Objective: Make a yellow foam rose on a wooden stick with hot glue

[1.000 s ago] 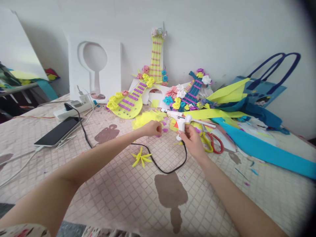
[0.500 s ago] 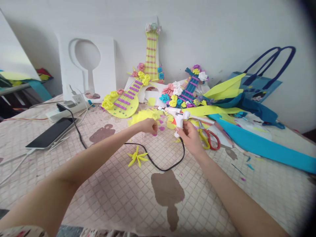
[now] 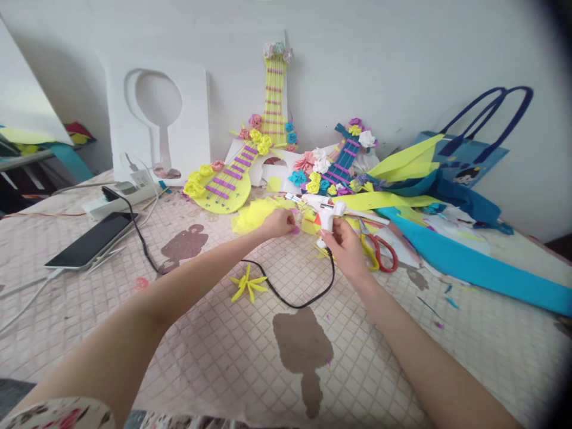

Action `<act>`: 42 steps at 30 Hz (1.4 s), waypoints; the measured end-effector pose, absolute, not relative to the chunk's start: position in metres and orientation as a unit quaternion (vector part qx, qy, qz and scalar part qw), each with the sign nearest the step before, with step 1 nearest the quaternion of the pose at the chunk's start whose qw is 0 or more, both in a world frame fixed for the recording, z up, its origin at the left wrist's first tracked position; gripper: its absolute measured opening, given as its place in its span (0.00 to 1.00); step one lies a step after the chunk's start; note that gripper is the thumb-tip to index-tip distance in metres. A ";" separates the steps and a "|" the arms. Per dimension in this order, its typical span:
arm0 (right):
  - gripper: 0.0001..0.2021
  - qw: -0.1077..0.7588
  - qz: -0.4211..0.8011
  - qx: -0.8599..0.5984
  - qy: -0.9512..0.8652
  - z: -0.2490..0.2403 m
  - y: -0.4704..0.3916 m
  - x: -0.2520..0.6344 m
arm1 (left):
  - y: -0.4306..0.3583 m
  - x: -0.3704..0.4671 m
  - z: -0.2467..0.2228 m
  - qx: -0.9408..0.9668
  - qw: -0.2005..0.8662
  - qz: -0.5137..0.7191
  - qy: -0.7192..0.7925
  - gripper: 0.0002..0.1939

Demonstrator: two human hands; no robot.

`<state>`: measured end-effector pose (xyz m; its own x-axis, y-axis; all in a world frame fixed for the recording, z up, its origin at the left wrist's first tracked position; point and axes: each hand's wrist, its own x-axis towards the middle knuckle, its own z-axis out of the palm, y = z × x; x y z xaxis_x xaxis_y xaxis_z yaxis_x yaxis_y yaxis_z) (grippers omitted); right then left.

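Head view: the right hand (image 3: 346,247) has its fingers wrapped round the white grip of the glue gun (image 3: 327,214), above the counter (image 3: 214,357), nozzle toward 10 o'clock. At the gun's 9 o'clock, the left hand (image 3: 279,223) has its fingers curled in; whether they hold anything, I cannot tell. From the gun, the scissors (image 3: 379,253) lie at 4 o'clock, the yellow star (image 3: 248,286) at 8
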<state>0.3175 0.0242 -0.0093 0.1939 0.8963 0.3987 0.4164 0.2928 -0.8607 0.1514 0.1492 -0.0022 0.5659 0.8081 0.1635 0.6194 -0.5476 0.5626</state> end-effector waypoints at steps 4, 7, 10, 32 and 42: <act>0.17 0.541 0.221 -0.558 -0.589 -0.010 0.024 0.317 | 0.156 0.141 0.003 0.843 0.184 0.251 0.438 0.10; 0.18 0.537 0.220 -0.562 -0.589 -0.011 0.025 0.316 | 0.155 0.125 0.003 0.856 0.150 0.263 0.419 0.12; 0.17 0.536 0.222 -0.559 -0.592 -0.013 0.025 0.315 | 0.145 0.113 -0.002 0.886 0.126 0.243 0.374 0.12; 0.11 0.337 0.133 -0.590 -0.722 -0.012 0.006 0.291 | 0.106 0.013 0.031 0.827 0.183 0.281 0.451 0.09; 0.15 0.255 0.115 -0.596 -0.753 -0.002 0.003 0.290 | 0.066 -0.007 0.036 0.859 0.270 0.175 0.397 0.10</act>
